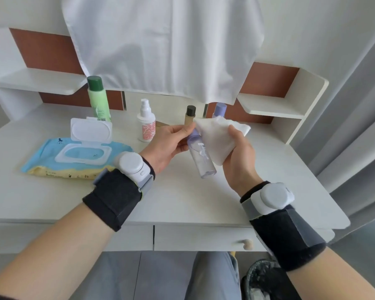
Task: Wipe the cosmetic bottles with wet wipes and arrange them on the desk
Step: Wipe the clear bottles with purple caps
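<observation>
My left hand (167,146) grips a clear bottle with a lilac cap (201,158) near its top and holds it tilted above the white desk (182,198). My right hand (238,156) holds a white wet wipe (217,137) against the bottle's right side and cap. Behind stand a green bottle (97,100), a white pump bottle (146,124), a tan bottle with a black cap (189,115) and a purple-capped bottle (220,109), partly hidden by the wipe.
A blue wet-wipe pack (74,156) with its lid open lies on the desk at the left. White shelves (268,105) flank the back, and a white cloth (160,50) hangs over the middle. A bin (266,280) stands on the floor at the lower right.
</observation>
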`<state>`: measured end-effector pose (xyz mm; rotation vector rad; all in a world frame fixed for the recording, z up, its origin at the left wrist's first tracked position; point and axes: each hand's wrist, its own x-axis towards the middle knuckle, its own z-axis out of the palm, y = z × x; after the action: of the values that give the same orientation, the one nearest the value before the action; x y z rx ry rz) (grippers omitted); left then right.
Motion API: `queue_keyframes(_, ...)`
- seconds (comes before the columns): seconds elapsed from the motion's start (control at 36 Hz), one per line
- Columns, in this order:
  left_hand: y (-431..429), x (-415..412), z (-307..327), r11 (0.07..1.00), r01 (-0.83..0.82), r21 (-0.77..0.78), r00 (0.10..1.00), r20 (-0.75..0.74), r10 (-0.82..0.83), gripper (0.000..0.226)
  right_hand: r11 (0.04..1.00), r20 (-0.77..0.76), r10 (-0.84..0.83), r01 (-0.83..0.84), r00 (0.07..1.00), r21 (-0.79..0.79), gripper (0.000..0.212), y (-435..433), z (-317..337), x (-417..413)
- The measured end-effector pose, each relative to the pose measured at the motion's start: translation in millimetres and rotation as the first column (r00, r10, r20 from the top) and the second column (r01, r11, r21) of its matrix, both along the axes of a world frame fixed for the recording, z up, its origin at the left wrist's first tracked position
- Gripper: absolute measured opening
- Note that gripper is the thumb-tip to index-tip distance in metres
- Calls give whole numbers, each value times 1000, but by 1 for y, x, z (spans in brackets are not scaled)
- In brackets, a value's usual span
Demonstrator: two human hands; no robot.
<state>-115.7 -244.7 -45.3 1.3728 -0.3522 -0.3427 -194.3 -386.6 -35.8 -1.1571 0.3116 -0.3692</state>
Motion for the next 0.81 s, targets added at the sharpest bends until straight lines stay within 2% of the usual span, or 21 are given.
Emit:
queue_keyframes(0.17,-3,6,-10,999,-53,14,998,42,52,24,996,22,44,-46,999,83,21,-1,-9,12)
queue_keyframes(0.28,-6,5,-14,997,-65,36,996,59,63,35,998,15,46,-47,999,40,21,-3,-13,12)
queue_keyframes(0.44,-3,7,-18,997,-71,37,995,68,68,24,992,30,75,-72,997,-104,19,2,-12,9)
queue_keyframes(0.53,-2,5,-16,996,-84,11,996,27,84,26,984,28,79,-74,996,-160,34,3,-12,7)
queue_keyframes(0.67,0,7,-15,991,-136,12,990,-41,136,19,974,-14,73,-74,997,-215,36,6,-12,6)
queue_keyframes(0.75,2,6,-14,987,-156,28,985,-74,157,15,964,-61,48,-62,997,-259,62,9,-12,5)
queue_keyframes(0.81,2,6,-13,986,-166,30,981,-93,168,13,956,-62,64,-79,996,-281,69,11,-11,4)
